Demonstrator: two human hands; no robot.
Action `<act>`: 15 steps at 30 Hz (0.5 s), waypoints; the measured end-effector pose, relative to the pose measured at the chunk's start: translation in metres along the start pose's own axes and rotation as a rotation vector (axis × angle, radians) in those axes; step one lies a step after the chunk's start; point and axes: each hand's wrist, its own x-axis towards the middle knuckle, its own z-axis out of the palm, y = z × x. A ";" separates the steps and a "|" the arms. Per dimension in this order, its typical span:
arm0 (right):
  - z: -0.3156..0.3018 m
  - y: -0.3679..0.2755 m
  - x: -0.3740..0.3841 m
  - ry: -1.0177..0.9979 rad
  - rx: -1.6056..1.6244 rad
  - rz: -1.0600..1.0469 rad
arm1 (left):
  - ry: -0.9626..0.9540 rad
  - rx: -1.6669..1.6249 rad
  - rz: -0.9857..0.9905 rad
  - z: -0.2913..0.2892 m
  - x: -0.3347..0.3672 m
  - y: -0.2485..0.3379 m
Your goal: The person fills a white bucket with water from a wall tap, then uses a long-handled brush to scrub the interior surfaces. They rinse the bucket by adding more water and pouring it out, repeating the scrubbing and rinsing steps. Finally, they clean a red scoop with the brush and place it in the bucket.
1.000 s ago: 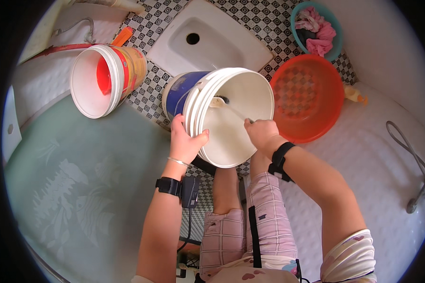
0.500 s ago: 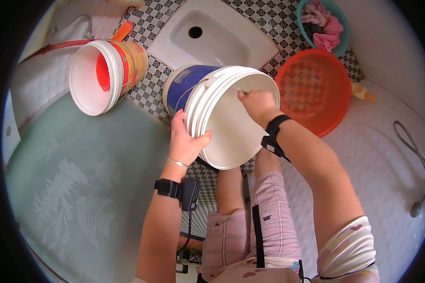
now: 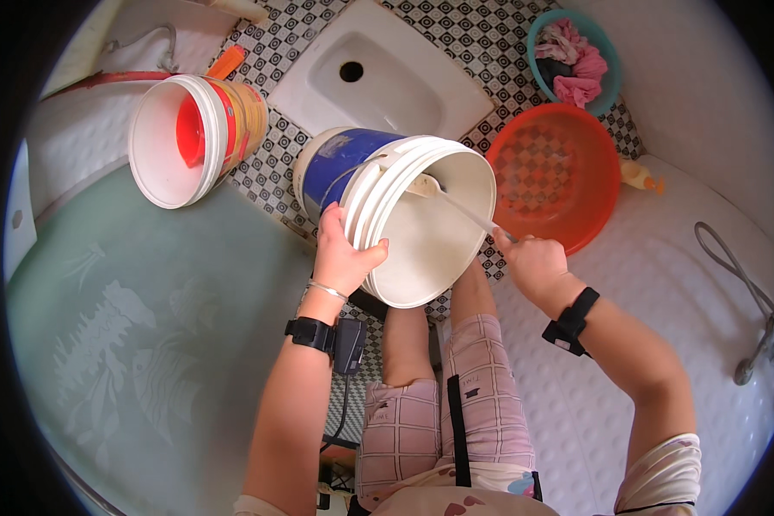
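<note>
While the legs in pink checked fabric [image 3: 400, 430] take up the nearest part of the view, the two bare hands meet just beyond them at a round white plastic bucket with a blue outer wall [image 3: 371, 215]. It is tilted, its mouth turned toward the person. The left hand [image 3: 344, 249] grasps the near-left edge, thumb over the rim and fingers along the outside. The right hand [image 3: 535, 268] is clenched round the end of a long pale tool with a cream head [image 3: 466, 211], which reaches through the mouth to the inner wall; whether that head is a brush or a scoop I cannot tell.

The bucket looks stiff and fairly light for its size, though awkwardly bulky, and smooth plastic could turn slippery if wet. Its ribbed rim seems the surest hold; the thin wire handle would let it swing. The tool's slim shaft is probably light and rigid, best held at the outer end, where the right fist sits.

Farther off to the right is a round red-orange plastic basin [image 3: 598, 185], close by the bucket. To the left stands a white bucket with a red-and-yellow outside [image 3: 241, 129], a red thing [image 3: 191, 133] inside it. Farthest are a white ceramic squat toilet [image 3: 396, 95] and a round turquoise basin [image 3: 613, 84] holding crumpled pink cloth [image 3: 586, 73].
</note>
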 end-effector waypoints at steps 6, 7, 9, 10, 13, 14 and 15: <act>0.032 -0.015 -0.017 -0.097 0.475 -0.264 | -0.027 0.018 0.008 0.000 0.001 0.005; 0.035 -0.014 -0.017 -0.157 0.545 -0.271 | -0.026 0.027 0.050 0.000 0.000 0.005; 0.034 -0.004 -0.009 -0.056 0.102 -0.124 | -0.035 0.077 0.042 0.001 0.000 0.005; 0.034 -0.002 -0.004 0.004 0.089 -0.111 | -0.041 0.098 0.030 0.003 0.000 0.005; 0.035 -0.003 -0.004 -0.060 0.133 -0.132 | 0.011 0.005 -0.001 0.008 0.002 0.006; 0.037 -0.008 -0.008 -0.104 0.169 -0.163 | 0.008 0.008 -0.004 0.008 0.002 0.006; 0.039 -0.012 -0.016 -0.149 0.408 -0.250 | 0.005 0.010 -0.004 0.008 0.003 0.007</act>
